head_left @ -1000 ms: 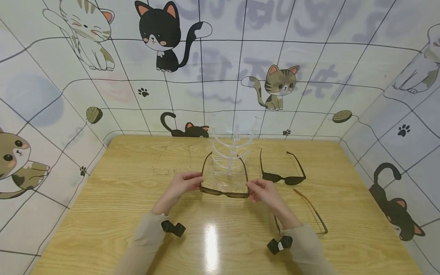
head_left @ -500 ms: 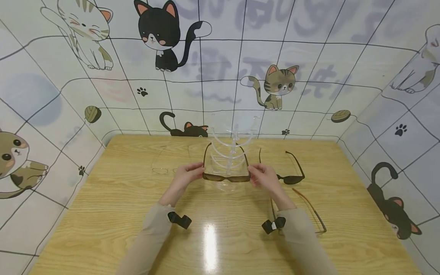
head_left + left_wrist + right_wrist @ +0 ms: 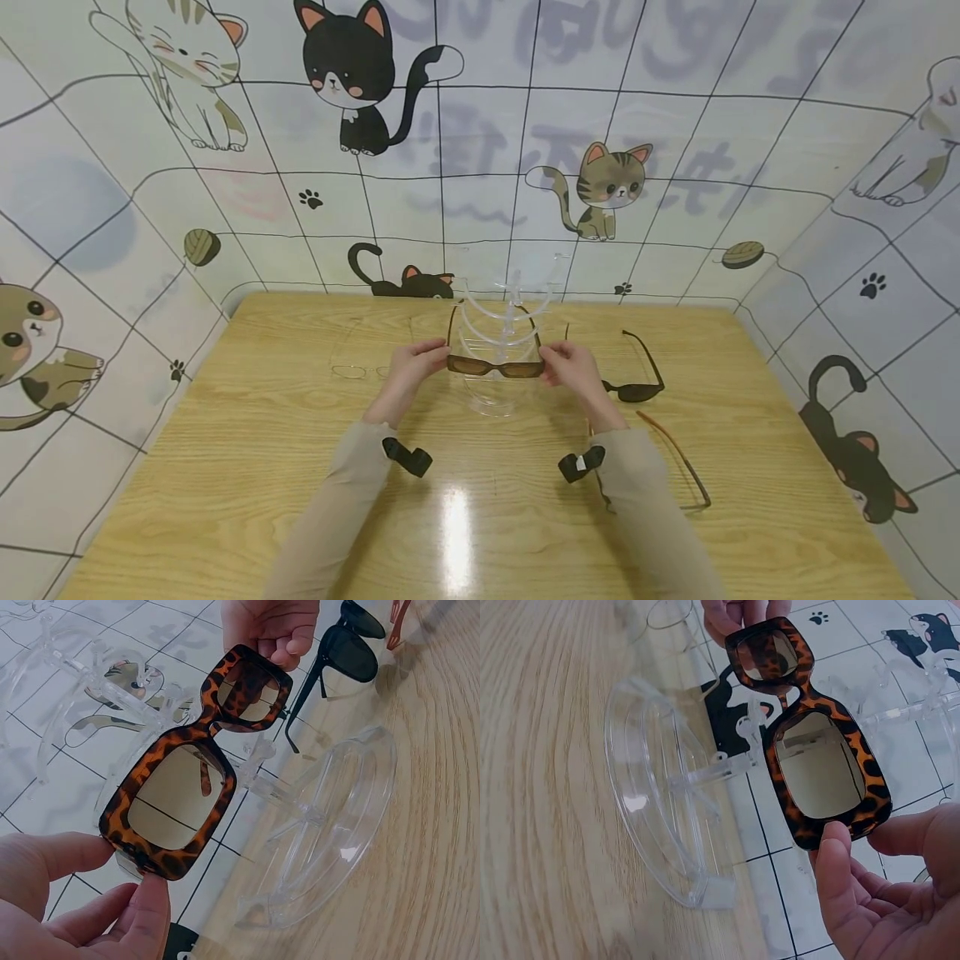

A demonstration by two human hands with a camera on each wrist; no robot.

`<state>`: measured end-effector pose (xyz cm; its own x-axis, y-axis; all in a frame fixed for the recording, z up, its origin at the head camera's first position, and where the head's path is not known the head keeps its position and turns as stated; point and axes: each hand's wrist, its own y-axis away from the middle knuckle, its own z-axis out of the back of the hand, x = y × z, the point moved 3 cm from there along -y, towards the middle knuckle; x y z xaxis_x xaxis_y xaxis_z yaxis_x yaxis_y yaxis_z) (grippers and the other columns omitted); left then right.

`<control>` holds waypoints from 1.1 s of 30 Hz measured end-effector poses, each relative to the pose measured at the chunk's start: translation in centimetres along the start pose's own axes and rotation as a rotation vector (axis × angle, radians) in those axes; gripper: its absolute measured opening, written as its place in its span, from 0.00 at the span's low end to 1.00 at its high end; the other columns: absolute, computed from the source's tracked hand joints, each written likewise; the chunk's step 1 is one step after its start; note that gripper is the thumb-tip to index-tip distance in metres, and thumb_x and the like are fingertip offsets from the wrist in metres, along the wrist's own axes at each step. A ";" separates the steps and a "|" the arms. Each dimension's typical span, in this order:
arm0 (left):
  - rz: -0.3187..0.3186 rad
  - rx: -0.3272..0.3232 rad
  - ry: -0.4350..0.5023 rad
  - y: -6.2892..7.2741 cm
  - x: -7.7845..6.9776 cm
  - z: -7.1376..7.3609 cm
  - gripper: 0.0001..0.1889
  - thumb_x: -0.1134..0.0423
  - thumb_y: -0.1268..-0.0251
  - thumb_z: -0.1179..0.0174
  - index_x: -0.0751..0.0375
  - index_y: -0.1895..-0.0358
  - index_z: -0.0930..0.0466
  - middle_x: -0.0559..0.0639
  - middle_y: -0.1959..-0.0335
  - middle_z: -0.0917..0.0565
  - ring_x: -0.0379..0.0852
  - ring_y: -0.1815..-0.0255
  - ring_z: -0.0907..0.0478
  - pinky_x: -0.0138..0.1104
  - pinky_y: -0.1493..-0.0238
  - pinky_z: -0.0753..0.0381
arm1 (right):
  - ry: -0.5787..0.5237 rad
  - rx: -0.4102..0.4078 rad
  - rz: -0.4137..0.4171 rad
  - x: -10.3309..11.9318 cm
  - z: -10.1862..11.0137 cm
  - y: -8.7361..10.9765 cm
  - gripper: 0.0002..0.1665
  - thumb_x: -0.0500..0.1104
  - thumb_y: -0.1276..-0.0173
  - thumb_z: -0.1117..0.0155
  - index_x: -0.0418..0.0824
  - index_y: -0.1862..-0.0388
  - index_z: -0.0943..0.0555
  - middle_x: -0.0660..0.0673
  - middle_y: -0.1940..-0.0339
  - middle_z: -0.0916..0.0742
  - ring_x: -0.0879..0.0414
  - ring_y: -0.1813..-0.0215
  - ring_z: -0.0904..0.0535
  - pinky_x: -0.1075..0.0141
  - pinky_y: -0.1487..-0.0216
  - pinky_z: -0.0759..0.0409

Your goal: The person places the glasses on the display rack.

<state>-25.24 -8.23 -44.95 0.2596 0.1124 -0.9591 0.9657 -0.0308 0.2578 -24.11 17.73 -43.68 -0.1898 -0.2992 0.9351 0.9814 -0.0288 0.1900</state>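
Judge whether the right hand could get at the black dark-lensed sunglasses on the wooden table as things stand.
Probably not without letting go: the right hand pinches the brown tortoiseshell rectangular sunglasses. Otherwise, the black dark-lensed sunglasses lie nearby with nothing seen on top.

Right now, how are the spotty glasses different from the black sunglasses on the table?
The spotty glasses have an orange-and-black frame; the black sunglasses look plain. The spotty glasses have lighter, see-through lenses; the black sunglasses have much darker ones. The left hand and right hand hold the spotty glasses; the black sunglasses rest on the table. Both have their arms opened out.
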 end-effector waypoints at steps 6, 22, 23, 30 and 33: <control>0.001 -0.018 0.004 -0.8 0.6 -0.3 0.18 0.72 0.38 0.41 0.75 0.44 0.26 0.66 0.43 0.25 0.40 0.63 0.19 0.34 0.51 0.20 | 0.041 -0.008 -0.013 -0.3 -0.1 -0.6 0.20 0.42 0.28 0.47 0.29 0.44 0.27 0.45 0.74 0.21 0.54 0.75 0.19 0.53 0.61 0.17; -0.014 -0.009 -0.012 -1.5 1.8 -0.4 0.19 0.73 0.38 0.42 0.75 0.44 0.27 0.66 0.43 0.26 0.51 0.51 0.21 0.33 0.51 0.20 | 0.192 0.012 -0.001 -0.3 -0.4 -1.1 0.17 0.38 0.28 0.48 0.26 0.48 0.26 0.37 0.71 0.18 0.54 0.78 0.18 0.55 0.65 0.16; -0.009 -0.008 -0.009 -1.6 1.8 -0.4 0.19 0.73 0.38 0.42 0.75 0.44 0.27 0.66 0.43 0.26 0.52 0.50 0.21 0.33 0.51 0.21 | 0.196 0.013 0.002 -0.3 -0.4 -1.1 0.16 0.38 0.28 0.48 0.26 0.48 0.26 0.37 0.72 0.18 0.54 0.78 0.18 0.54 0.65 0.16; -0.004 -0.009 -0.009 -1.7 2.0 -0.5 0.20 0.72 0.38 0.42 0.75 0.43 0.27 0.66 0.42 0.26 0.52 0.49 0.22 0.34 0.50 0.21 | 0.227 0.017 0.022 -0.2 -0.4 -1.1 0.15 0.37 0.28 0.48 0.26 0.50 0.25 0.36 0.71 0.18 0.49 0.75 0.17 0.54 0.65 0.16; -0.001 -0.004 -0.014 -1.8 1.9 -0.6 0.20 0.71 0.37 0.42 0.74 0.42 0.28 0.65 0.42 0.27 0.53 0.47 0.23 0.35 0.49 0.21 | 0.232 0.015 0.030 -0.1 -0.4 -1.0 0.16 0.37 0.28 0.49 0.26 0.49 0.26 0.35 0.70 0.18 0.44 0.72 0.17 0.54 0.65 0.16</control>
<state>-26.43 -7.40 -47.19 0.2591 0.0982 -0.9608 0.9658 -0.0267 0.2577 -25.08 17.45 -44.10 -0.1471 -0.5108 0.8470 0.9855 -0.0029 0.1694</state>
